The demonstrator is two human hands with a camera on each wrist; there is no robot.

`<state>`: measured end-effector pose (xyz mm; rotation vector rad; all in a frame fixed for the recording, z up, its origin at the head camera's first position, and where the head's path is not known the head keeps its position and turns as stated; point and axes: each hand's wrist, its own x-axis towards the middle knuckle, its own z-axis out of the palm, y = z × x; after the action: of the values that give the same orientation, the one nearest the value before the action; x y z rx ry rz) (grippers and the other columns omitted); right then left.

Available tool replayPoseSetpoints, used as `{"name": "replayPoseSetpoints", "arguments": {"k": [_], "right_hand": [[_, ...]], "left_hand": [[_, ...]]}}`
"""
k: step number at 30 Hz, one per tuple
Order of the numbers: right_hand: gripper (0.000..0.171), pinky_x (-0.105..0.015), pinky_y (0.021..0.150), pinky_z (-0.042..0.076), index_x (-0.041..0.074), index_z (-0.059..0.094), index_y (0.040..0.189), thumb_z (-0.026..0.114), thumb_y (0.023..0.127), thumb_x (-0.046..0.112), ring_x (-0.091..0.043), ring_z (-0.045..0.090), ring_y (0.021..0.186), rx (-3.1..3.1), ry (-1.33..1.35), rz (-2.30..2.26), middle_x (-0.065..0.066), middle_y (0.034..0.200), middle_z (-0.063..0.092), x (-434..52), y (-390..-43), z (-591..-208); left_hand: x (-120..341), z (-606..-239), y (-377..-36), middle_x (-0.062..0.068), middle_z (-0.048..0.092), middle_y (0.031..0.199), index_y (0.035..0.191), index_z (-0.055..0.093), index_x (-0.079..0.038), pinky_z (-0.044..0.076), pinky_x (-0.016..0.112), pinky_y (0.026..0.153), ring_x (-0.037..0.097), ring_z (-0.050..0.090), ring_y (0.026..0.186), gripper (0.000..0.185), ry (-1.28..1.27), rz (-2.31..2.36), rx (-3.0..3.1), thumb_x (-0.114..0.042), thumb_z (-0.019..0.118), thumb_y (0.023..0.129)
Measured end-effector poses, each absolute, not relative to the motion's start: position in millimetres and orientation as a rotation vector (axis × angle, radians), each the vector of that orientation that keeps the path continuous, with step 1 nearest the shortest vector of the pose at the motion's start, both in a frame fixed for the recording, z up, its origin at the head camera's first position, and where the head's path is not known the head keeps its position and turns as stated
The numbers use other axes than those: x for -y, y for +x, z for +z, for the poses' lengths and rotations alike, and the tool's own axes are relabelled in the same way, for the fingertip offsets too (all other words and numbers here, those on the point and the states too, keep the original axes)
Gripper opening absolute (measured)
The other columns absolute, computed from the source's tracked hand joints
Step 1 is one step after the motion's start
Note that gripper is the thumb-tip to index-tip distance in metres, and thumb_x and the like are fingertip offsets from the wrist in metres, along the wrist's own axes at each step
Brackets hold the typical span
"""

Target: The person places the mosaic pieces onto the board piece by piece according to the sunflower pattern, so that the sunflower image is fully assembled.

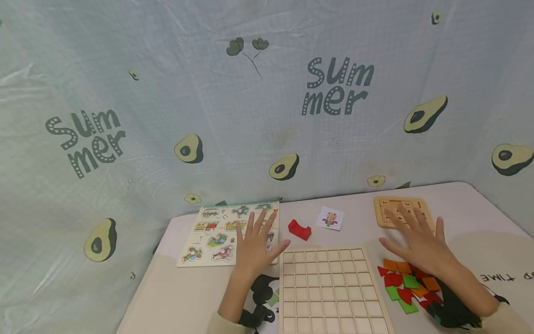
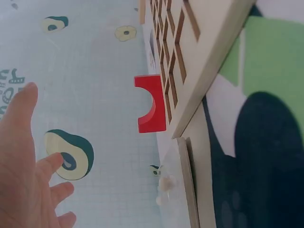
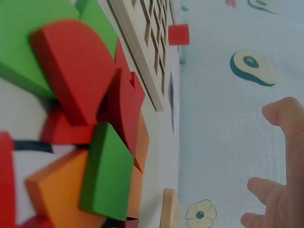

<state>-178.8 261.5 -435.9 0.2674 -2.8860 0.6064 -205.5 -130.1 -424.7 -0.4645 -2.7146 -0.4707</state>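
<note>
My left hand (image 1: 252, 250) is spread with straight fingers above the right side of a vehicle picture puzzle board (image 1: 189, 241), holding nothing. My right hand (image 1: 425, 250), fingers also spread, hovers between a pile of coloured wooden pieces (image 1: 404, 280) and a small wooden number board (image 1: 380, 211), overlapping both in the head view. Between the hands lies a wooden grid board (image 1: 323, 280) with bare square cells. Red, green and orange pieces make up the pile; a green piece (image 3: 107, 175) leans there in the right wrist view.
A red arch-shaped block (image 1: 299, 230) lies behind the grid board, with a small square card (image 1: 330, 218) showing a flower picture to its right. A cloth with printed avocados (image 1: 284, 167) hangs behind the table. Dark printed shapes (image 1: 262, 297) show beside the grid's left edge.
</note>
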Motion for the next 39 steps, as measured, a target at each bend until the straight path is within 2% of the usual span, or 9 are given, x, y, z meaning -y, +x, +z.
{"name": "replayPoseSetpoints", "arguments": {"k": [6, 9, 14, 18, 21, 24, 28, 31, 39], "right_hand": [[0.082, -0.078, 0.102, -0.014, 0.014, 0.028, 0.153, 0.058, 0.090, 0.057, -0.052, 0.006, 0.143, 2.892, 0.293, 0.622, -0.026, 0.156, 0.022, -262, -170, -443], [0.079, -0.081, 0.102, 0.002, 0.016, 0.033, 0.151, 0.062, 0.089, 0.055, -0.053, 0.018, 0.139, 2.885, 0.328, 0.627, -0.027, 0.152, 0.029, -261, -164, -444], [0.078, -0.072, 0.096, 0.035, 0.013, 0.045, 0.143, 0.071, 0.082, 0.054, -0.047, 0.041, 0.126, 2.848, 0.414, 0.580, -0.023, 0.141, 0.044, -258, -158, -442], [0.075, -0.065, 0.085, 0.048, 0.008, 0.056, 0.133, 0.074, 0.078, 0.056, -0.043, 0.051, 0.119, 2.901, 0.411, 0.649, -0.023, 0.135, 0.052, -257, -158, -440], [0.067, -0.059, 0.081, 0.053, 0.007, 0.062, 0.125, 0.078, 0.076, 0.050, -0.038, 0.057, 0.110, 2.955, 0.444, 0.746, -0.021, 0.127, 0.058, -261, -159, -439], [0.057, -0.041, 0.075, 0.057, 0.005, 0.065, 0.118, 0.082, 0.076, 0.038, -0.024, 0.060, 0.096, 2.978, 0.539, 0.874, -0.013, 0.115, 0.063, -267, -160, -441], [0.044, -0.023, 0.062, 0.051, 0.002, 0.066, 0.110, 0.082, 0.078, 0.027, -0.004, 0.051, 0.078, 2.962, 0.690, 1.012, -0.002, 0.100, 0.064, -273, -165, -445], [0.039, -0.022, 0.060, 0.050, 0.000, 0.067, 0.106, 0.081, 0.079, 0.026, 0.001, 0.048, 0.073, 2.937, 0.753, 1.029, 0.001, 0.093, 0.063, -278, -169, -448], [0.030, -0.022, 0.058, 0.049, 0.003, 0.068, 0.101, 0.080, 0.080, 0.021, 0.001, 0.046, 0.071, 2.899, 0.850, 1.058, 0.007, 0.087, 0.062, -281, -176, -452]], "left_hand": [[133, -431, -194, 0.008, 0.034, 0.157, 0.151, 0.038, -0.026, 0.012, 0.068, 0.114, 0.035, 0.023, 0.146, 0.078, -0.554, -0.479, 2.826, -0.064, 0.056, 0.086], [135, -433, -189, 0.008, 0.034, 0.157, 0.151, 0.038, -0.026, 0.012, 0.067, 0.115, 0.035, 0.024, 0.146, 0.079, -0.630, -0.455, 2.866, -0.067, 0.055, 0.086], [144, -434, -190, 0.008, 0.041, 0.152, 0.148, 0.042, -0.024, 0.015, 0.068, 0.114, 0.034, 0.027, 0.145, 0.079, -0.740, -0.442, 2.901, -0.069, 0.054, 0.085], [153, -436, -190, 0.008, 0.045, 0.148, 0.145, 0.047, -0.022, 0.017, 0.068, 0.113, 0.032, 0.032, 0.142, 0.081, -0.801, -0.532, 2.970, -0.067, 0.063, 0.080], [159, -440, -191, 0.007, 0.044, 0.148, 0.144, 0.047, -0.023, 0.014, 0.068, 0.114, 0.032, 0.031, 0.143, 0.086, -0.854, -0.634, 3.029, -0.066, 0.071, 0.074], [165, -445, -193, 0.003, 0.046, 0.146, 0.142, 0.048, -0.026, 0.014, 0.068, 0.114, 0.034, 0.027, 0.145, 0.089, -0.914, -0.704, 3.060, -0.065, 0.078, 0.067], [170, -450, -195, 0.000, 0.046, 0.144, 0.139, 0.049, -0.029, 0.015, 0.071, 0.112, 0.034, 0.024, 0.146, 0.092, -0.979, -0.763, 3.056, -0.061, 0.085, 0.061], [171, -451, -197, 0.001, 0.045, 0.145, 0.140, 0.048, -0.027, 0.016, 0.071, 0.111, 0.034, 0.022, 0.147, 0.095, -1.005, -0.791, 3.042, -0.057, 0.087, 0.059], [174, -455, -199, 0.000, 0.046, 0.144, 0.137, 0.052, -0.022, 0.016, 0.066, 0.114, 0.034, 0.023, 0.146, 0.094, -1.003, -0.773, 3.056, -0.058, 0.087, 0.058]]}}
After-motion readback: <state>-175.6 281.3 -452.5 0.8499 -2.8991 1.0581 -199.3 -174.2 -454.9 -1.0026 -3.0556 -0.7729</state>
